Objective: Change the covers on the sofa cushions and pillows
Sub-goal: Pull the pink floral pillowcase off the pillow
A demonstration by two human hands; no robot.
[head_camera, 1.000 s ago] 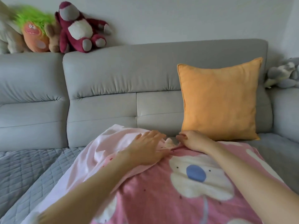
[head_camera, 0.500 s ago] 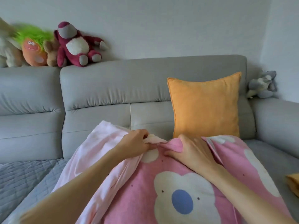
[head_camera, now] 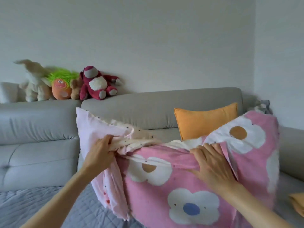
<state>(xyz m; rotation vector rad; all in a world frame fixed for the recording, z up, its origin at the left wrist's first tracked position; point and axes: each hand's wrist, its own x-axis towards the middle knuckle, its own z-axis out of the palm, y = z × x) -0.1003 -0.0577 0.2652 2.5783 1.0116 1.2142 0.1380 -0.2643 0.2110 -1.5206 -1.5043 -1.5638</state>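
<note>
A pillow in a pink cover with white flowers (head_camera: 185, 193) stands lifted over the grey sofa seat. Its open top edge shows a cream dotted inner pillow (head_camera: 141, 142). My left hand (head_camera: 100, 152) grips the bunched pale pink edge of the cover at the opening. My right hand (head_camera: 212, 163) presses flat, fingers spread, on the cover's front near the top. An orange cushion (head_camera: 202, 122) leans on the sofa backrest behind the pillow, its lower part hidden.
The grey sofa (head_camera: 41, 137) has a quilted grey seat mat (head_camera: 24, 208). Several plush toys (head_camera: 97, 83) sit on the backrest at left, a grey one (head_camera: 263, 106) at far right. An orange fabric piece (head_camera: 297, 203) lies at the right edge.
The pillow has come up from lying on the seat to standing higher. My hands have moved apart along its top edge, and the opening now shows the dotted inner pillow. The view tilted upward.
</note>
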